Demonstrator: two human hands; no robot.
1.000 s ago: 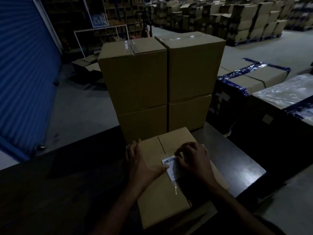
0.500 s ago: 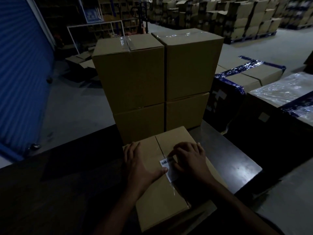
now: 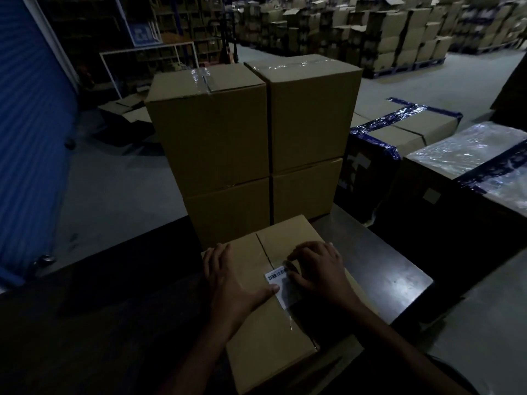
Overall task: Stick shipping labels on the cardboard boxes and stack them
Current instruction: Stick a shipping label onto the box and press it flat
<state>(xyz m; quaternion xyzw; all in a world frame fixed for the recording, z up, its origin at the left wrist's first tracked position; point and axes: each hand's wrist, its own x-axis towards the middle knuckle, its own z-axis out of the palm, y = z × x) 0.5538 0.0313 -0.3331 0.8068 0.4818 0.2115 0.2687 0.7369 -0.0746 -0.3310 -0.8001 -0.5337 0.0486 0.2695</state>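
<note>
A taped cardboard box (image 3: pixel 265 337) lies on the dark table (image 3: pixel 379 280) in front of me. A white shipping label (image 3: pixel 281 283) with a barcode sits on its top, over the centre seam. My left hand (image 3: pixel 231 280) lies flat on the box's left half, its thumb touching the label's left edge. My right hand (image 3: pixel 319 269) rests on the label's right part with bent fingers pressing down, hiding part of it. Behind the table stands a stack of brown boxes (image 3: pixel 256 138), two wide and two high.
Boxes bound with blue tape (image 3: pixel 399 132) and a plastic-wrapped one (image 3: pixel 470 155) stand to the right. A blue roller shutter (image 3: pixel 28 138) fills the left side. Pallets of many cartons (image 3: pixel 399 32) line the far floor. Flattened cardboard (image 3: pixel 128 109) lies on the concrete.
My right fingers have slid a little across the label. My left hand has stayed flat on the box, and the view has shifted slightly.
</note>
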